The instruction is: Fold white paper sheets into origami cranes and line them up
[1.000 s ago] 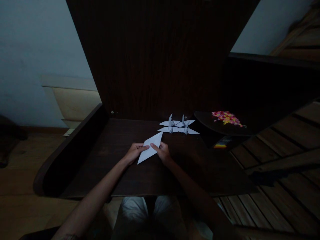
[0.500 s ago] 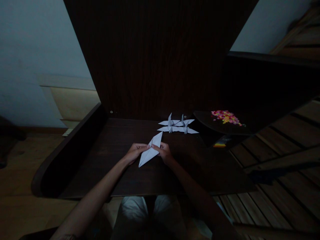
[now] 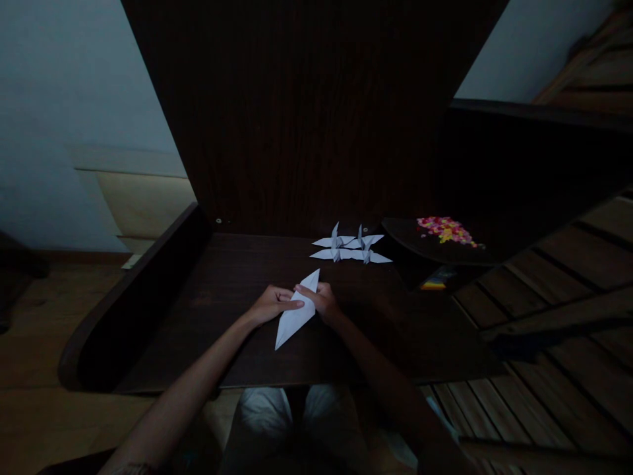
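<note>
A long, diamond-shaped piece of folded white paper [image 3: 295,323] is held slanting between both hands above the dark desk [image 3: 237,264]. On its left edge my left hand [image 3: 271,303] grips it, thumb lying across the front and fingers partly behind. My right hand [image 3: 322,300] pinches the upper right side, its thumb reaching over the face of the paper. Beyond the hands, several folded paper cranes [image 3: 350,254] stand close together in two rows, wings spread and touching or nearly so.
At the right, a dark raised shelf [image 3: 420,247] bears a heap of small pink, red and yellow pieces [image 3: 449,229]. A rainbow-striped item [image 3: 436,280] sits beneath it. A raised side board [image 3: 133,303] bounds the desk on the left, a tall dark panel [image 3: 316,119] the back.
The folded paper has shifted slightly lower, toward me. Both thumbs have moved on its face: the left further across, the right higher up.
</note>
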The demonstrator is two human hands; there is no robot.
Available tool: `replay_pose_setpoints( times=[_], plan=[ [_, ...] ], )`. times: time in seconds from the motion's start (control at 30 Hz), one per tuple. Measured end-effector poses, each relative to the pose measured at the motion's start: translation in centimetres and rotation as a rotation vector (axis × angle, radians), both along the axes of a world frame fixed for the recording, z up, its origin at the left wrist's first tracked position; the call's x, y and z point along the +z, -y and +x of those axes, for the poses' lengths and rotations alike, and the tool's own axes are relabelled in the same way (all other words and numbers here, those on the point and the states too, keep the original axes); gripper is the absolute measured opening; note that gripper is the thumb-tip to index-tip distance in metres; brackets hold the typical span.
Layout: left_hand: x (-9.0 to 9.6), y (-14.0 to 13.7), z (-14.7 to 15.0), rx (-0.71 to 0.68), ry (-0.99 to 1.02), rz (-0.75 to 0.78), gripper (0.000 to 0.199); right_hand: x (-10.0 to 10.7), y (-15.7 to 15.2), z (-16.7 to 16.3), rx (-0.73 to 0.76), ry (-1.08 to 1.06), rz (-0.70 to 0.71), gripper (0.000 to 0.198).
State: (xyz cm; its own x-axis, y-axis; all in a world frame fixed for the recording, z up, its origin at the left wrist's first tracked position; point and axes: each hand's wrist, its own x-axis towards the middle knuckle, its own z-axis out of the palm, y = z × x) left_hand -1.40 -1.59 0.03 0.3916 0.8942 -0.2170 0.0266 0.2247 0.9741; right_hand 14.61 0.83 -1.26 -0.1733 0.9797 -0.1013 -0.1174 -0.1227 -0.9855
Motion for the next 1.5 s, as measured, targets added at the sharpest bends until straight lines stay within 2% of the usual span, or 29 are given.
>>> replay_pose_setpoints(
  times=[0.1,0.2,0.33,0.57,0.77,0.93,1.33,1.5],
  plan=[
    [0.0,-0.1,0.0,0.075,0.030,0.005,0.034,0.2,0.0,0.0,0.011,-0.132,0.001,0.034],
    [0.0,-0.3,-0.1,0.166,0.136,0.005,0.034,0.5,0.0,0.5,0.126,-0.287,-0.026,0.033],
    [0.0,-0.6,-0.4,0.256,0.248,-0.005,0.032,0.5,0.1,1.1,0.210,-0.321,0.022,0.032],
    [-0.3,-0.5,-0.3,0.290,0.203,0.028,0.032,-0.1,0.1,0.6,0.146,-0.214,0.086,0.032],
    [-0.2,-0.4,0.0,0.178,0.128,0.110,0.032,0.3,0.2,0.5,0.067,-0.050,0.136,0.027],
    [0.3,-0.2,0.0,0.138,0.102,0.096,0.031,0.0,0.2,0.4,0.051,-0.018,0.154,0.027],
    [-0.6,-0.7,0.3,0.215,0.049,0.118,0.038,-0.8,-0.2,-0.3,-0.076,-0.008,0.176,0.032],
    [-1.3,-0.8,0.4,0.323,0.105,0.099,0.055,-0.8,0.1,-0.6,-0.106,-0.022,0.243,0.036]
  ],
)
